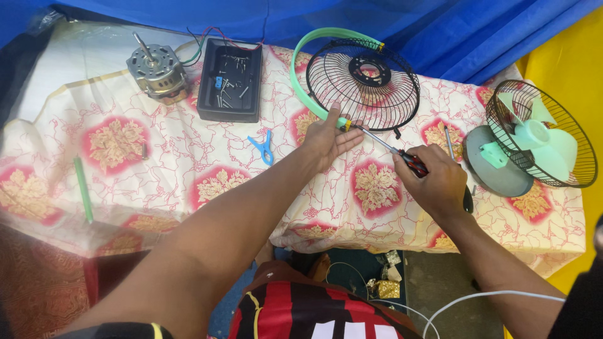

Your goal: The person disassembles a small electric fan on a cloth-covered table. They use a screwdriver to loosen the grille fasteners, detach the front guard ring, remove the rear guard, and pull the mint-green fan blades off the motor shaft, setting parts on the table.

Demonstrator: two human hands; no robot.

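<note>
The left hand (326, 138) lies on the table and presses its fingers onto the near edge of a round black wire fan guard (364, 81). It pinches the guard where a light green plastic ring (301, 56) runs around the rim. The guard lies flat on the table, right in front of the person, close to the blue cloth (440, 31) at the back. The right hand (433, 179) is closed tight around the red and black handle of a screwdriver (392, 149). The thin metal tip of the screwdriver points at the guard's rim, just beside the left fingers, and seems to touch it there. The two hands are near each other but do not touch. A cloth with red and gold flowers (157, 157) covers the table. Far to the right stands a small fan (540, 135) with green blades inside its own black cage. At the back left sits a grey motor (157, 69) with coloured wires. Beside it is a black tray (230, 78) with screws in it. A small blue clip (264, 147) lies left of the left hand, and a green stick (83, 188) lies far left.
</note>
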